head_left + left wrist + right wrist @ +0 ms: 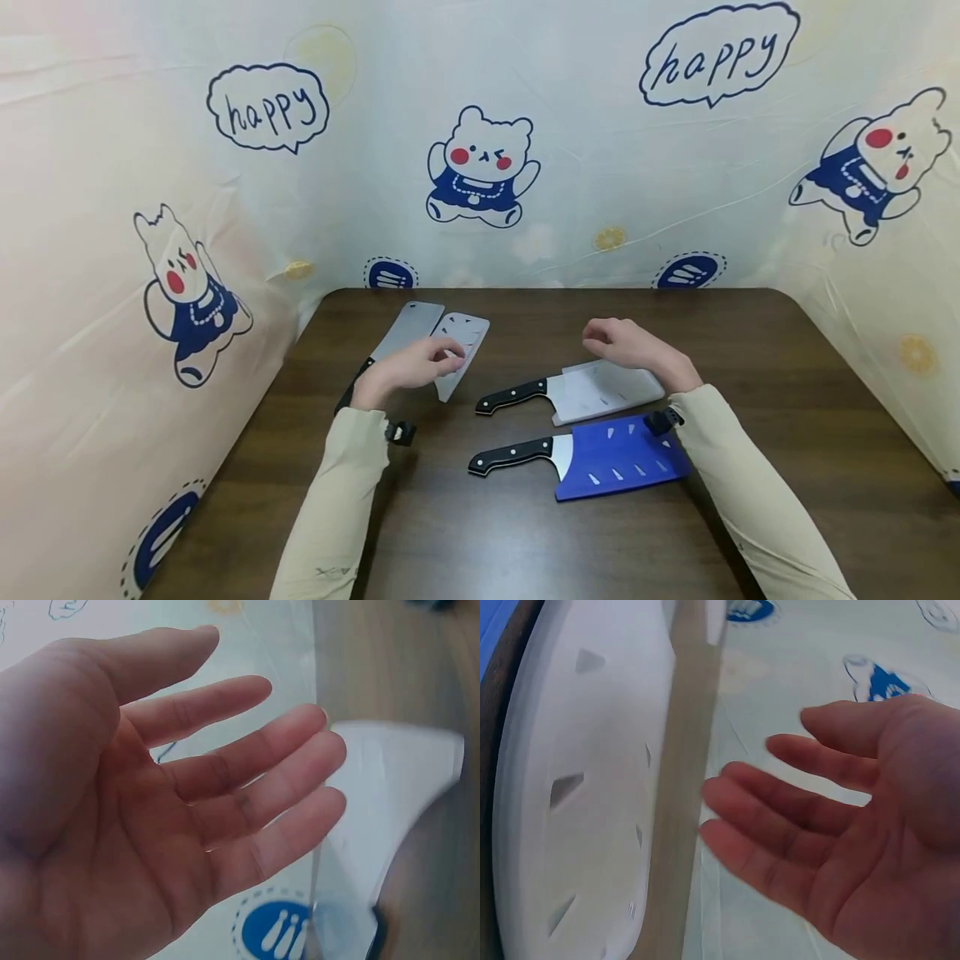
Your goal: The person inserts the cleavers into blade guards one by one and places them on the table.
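My left hand (pixel 411 364) holds nothing and hovers over a cleaver (pixel 412 323) with a bare grey blade and black handle. Beside that blade lies a loose white slotted blade cover (pixel 468 333), partly behind my fingers. In the left wrist view the fingers are loosely extended with the thumb apart. My right hand (pixel 637 348), also bare of any object, hangs behind a second cleaver (pixel 512 396), whose blade sits in a white cover (pixel 607 390). Nearer to me lies a third cleaver (pixel 510 456) in a blue slotted cover (pixel 622 462), below the right wrist.
Everything lies on a dark brown wooden table (pixel 480 533). A pale curtain (pixel 570 183) printed with cartoon bears surrounds its back and sides. Dark wrist cameras are strapped at the left wrist (pixel 401 432) and right wrist (pixel 662 422).
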`<state>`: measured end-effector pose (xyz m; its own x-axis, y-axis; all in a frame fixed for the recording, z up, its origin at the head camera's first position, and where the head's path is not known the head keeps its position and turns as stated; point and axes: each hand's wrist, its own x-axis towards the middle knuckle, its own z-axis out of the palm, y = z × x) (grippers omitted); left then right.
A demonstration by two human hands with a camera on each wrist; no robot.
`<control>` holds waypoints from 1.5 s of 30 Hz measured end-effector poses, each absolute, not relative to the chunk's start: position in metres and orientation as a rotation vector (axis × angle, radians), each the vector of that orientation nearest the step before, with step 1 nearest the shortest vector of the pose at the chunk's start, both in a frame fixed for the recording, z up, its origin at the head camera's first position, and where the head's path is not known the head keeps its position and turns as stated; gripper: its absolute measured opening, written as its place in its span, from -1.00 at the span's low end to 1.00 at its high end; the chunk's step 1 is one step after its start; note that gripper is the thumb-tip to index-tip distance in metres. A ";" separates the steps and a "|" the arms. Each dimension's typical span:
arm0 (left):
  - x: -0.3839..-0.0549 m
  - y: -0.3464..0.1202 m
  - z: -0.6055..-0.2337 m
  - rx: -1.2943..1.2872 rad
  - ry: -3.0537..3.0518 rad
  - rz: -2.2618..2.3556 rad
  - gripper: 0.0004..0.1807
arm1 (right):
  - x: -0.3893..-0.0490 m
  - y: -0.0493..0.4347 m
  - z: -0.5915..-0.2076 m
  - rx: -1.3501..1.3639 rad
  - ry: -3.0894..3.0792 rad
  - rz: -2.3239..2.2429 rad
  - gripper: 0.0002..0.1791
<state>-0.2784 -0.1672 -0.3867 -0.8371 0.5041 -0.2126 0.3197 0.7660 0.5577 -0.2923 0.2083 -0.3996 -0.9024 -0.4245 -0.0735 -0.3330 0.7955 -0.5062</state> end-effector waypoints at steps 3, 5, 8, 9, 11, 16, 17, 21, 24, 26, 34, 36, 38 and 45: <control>-0.279 -0.181 -0.382 0.590 2.629 0.713 -0.57 | -0.295 0.197 -0.398 -0.628 2.812 -0.722 -0.76; -0.278 -0.188 -0.378 0.563 2.640 0.708 -0.57 | -0.296 0.191 -0.397 -0.646 2.804 -0.719 -0.77; -0.276 -0.196 -0.375 0.543 2.652 0.708 -0.57 | -0.298 0.182 -0.396 -0.677 2.800 -0.721 -0.78; -0.276 -0.198 -0.374 0.537 2.655 0.711 -0.57 | -0.298 0.179 -0.396 -0.686 2.798 -0.724 -0.79; -0.274 -0.202 -0.374 0.525 2.657 0.725 -0.58 | -0.298 0.174 -0.396 -0.702 2.800 -0.724 -0.79; -0.270 -0.215 -0.376 0.495 2.697 0.752 -0.63 | -0.302 0.159 -0.397 -0.758 2.812 -0.712 -0.79; -0.270 -0.218 -0.377 0.492 2.712 0.752 -0.64 | -0.303 0.155 -0.397 -0.771 2.819 -0.705 -0.79; -0.271 -0.229 -0.380 0.472 2.767 0.746 -0.65 | -0.306 0.140 -0.400 -0.818 2.830 -0.687 -0.81; -0.271 -0.238 -0.384 0.447 2.792 0.733 -0.65 | -0.309 0.129 -0.403 -0.862 2.820 -0.667 -0.80; -0.270 -0.244 -0.386 0.411 2.802 0.724 -0.65 | -0.311 0.123 -0.405 -0.887 2.809 -0.651 -0.78; -0.272 -0.260 -0.395 0.305 2.825 0.716 -0.65 | -0.319 0.097 -0.410 -0.936 2.782 -0.517 -0.67; -0.273 -0.264 -0.399 0.288 2.839 0.713 -0.65 | -0.321 0.090 -0.412 -0.946 2.781 -0.482 -0.64; -0.273 -0.268 -0.403 0.267 2.852 0.701 -0.64 | -0.322 0.084 -0.414 -0.946 2.776 -0.465 -0.62; -0.273 -0.277 -0.407 0.184 2.834 0.681 -0.63 | -0.322 0.066 -0.418 -0.942 2.761 -0.442 -0.56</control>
